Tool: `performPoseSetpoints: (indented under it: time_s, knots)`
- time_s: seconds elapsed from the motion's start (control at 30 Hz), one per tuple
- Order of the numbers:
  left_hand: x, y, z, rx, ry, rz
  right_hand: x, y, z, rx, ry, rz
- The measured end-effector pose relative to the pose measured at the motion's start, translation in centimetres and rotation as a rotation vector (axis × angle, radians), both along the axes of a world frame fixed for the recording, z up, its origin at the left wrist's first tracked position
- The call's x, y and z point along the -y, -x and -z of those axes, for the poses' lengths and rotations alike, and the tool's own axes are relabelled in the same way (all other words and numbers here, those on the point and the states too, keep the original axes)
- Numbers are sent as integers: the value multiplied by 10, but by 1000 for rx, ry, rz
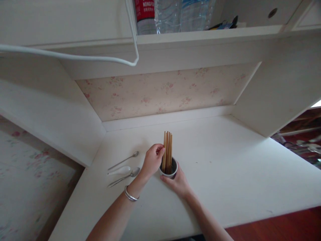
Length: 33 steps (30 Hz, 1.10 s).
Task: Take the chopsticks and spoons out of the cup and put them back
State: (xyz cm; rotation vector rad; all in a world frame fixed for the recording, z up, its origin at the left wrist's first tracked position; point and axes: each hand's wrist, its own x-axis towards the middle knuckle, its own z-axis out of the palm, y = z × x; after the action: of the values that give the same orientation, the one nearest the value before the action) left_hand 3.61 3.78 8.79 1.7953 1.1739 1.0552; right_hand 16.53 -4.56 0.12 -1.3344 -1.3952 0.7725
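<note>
A small round cup (169, 174) with a dark inside stands on the white desk (225, 167). Several wooden chopsticks (168, 150) stand upright in it. My left hand (151, 161) is closed in a pinch on the chopsticks at mid-height, with a silver bracelet (130, 194) on its wrist. My right hand (178, 183) wraps round the near side of the cup and holds it on the desk.
Two metal spoons (124, 160) (125, 176) and a white spoon (120, 170) lie on the desk left of my left hand. A shelf above holds water bottles (175, 15). A white cable (75, 57) hangs across the top left. The desk's front edge is near me.
</note>
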Motion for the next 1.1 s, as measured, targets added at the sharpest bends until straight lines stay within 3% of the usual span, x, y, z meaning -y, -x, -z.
performPoseSetpoints:
  time_s: [0.37, 0.5, 0.63, 0.73, 0.87, 0.97, 1.1]
  knots:
    - [6, 6, 11, 25, 11, -2, -1, 2, 3, -12, -8, 5]
    - [13, 12, 18, 106, 121, 23, -1, 4, 5, -40, -10, -5]
    - [31, 22, 30, 267, 289, 188, -2, 4, 5, -58, 0, -41]
    - [45, 24, 40, 374, 329, 335, -3, 1, 5, -50, 15, -75]
    - [52, 20, 52, 475, 332, 332, -3, -2, 2, -66, 6, -138]
    - [50, 17, 60, 465, 326, 238, 3, -5, -5, -113, 41, -218]
    - [48, 17, 68, 510, 331, 215, 17, -11, -34, -51, 8, -135]
